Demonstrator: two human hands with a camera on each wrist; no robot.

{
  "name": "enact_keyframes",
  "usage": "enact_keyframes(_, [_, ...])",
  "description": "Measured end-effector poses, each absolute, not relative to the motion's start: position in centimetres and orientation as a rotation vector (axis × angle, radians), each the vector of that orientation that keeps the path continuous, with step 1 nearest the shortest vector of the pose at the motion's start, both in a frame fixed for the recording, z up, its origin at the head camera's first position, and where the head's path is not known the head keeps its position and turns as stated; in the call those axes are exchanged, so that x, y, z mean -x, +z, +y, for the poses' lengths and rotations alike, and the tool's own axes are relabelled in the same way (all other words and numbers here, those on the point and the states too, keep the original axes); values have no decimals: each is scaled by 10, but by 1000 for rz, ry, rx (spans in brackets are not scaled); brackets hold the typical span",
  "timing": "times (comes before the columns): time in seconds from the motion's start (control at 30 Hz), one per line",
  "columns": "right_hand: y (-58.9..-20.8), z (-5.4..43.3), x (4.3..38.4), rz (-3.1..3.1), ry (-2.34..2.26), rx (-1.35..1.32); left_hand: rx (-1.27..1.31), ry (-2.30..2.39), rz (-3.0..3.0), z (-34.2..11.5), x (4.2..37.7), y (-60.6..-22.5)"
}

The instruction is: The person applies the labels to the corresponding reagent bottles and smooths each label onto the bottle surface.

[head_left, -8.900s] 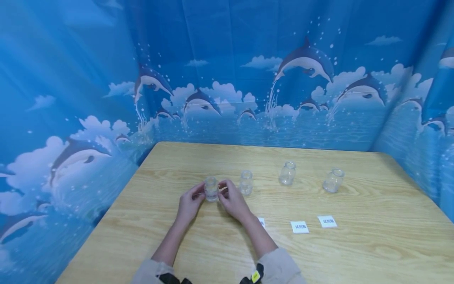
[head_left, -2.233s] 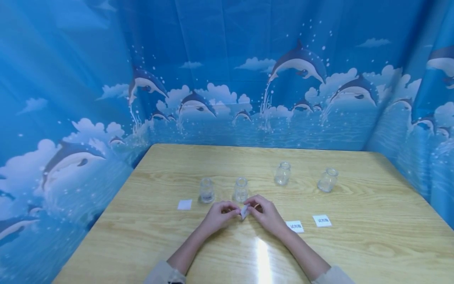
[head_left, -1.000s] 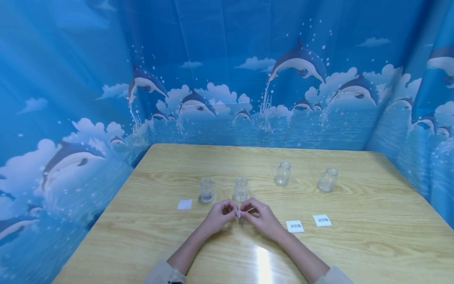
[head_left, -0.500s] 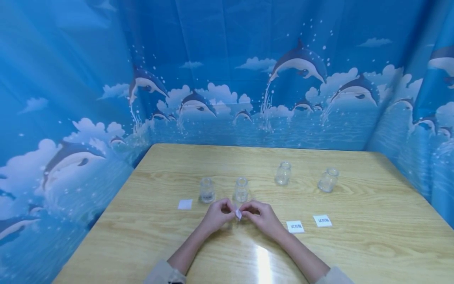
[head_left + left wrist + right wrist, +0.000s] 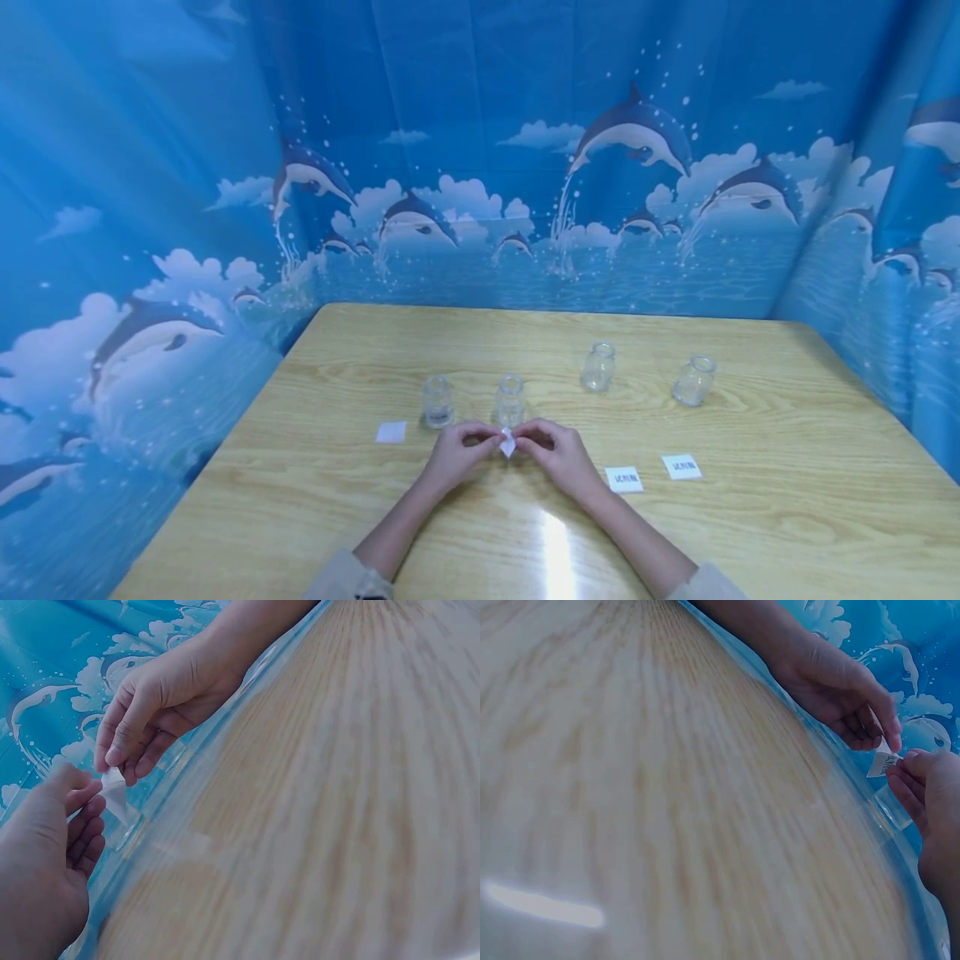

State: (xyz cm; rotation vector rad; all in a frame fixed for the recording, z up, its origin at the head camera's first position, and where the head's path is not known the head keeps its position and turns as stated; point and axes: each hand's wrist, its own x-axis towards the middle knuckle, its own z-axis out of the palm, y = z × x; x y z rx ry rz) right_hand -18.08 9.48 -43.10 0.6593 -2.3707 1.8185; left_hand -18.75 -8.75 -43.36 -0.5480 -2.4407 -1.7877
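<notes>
You hold a small white label (image 5: 507,444) up over the table (image 5: 420,542), close to your side of a clear glass jar (image 5: 511,400). Your left hand (image 5: 453,458) pinches one side of it with finger and thumb, and your right hand (image 5: 559,458) pinches the other side. The label looks bent, and the right wrist view shows dark marks on it.

To the left of that jar is another jar (image 5: 437,400) with dark marks near its bottom. A plain white paper square (image 5: 391,432) lies flat near it. On your right, two white cards (image 5: 624,479) with dark writing lie flat, near each other. Farther back on the right stand two more clear jars (image 5: 598,367), well apart.

The table is light brown, with wavy wood lines. Its top is shiny, and a long white streak of light (image 5: 557,554) shines on it between your arms. All around the back and sides hangs a big blue curtain (image 5: 480,267) with jumping dolphins, puffy white clouds and splashy sea water. It has soft folds.
</notes>
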Motion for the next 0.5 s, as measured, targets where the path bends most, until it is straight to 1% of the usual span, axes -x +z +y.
enact_keyframes(0.27, [-431,96,182,-2357,1857,-581,508,-1841,-2374,-87,190,-436])
enact_keyframes(0.5, [-431,98,184,-2342,1881,-561,482,-1768,-2357,-88,188,-431])
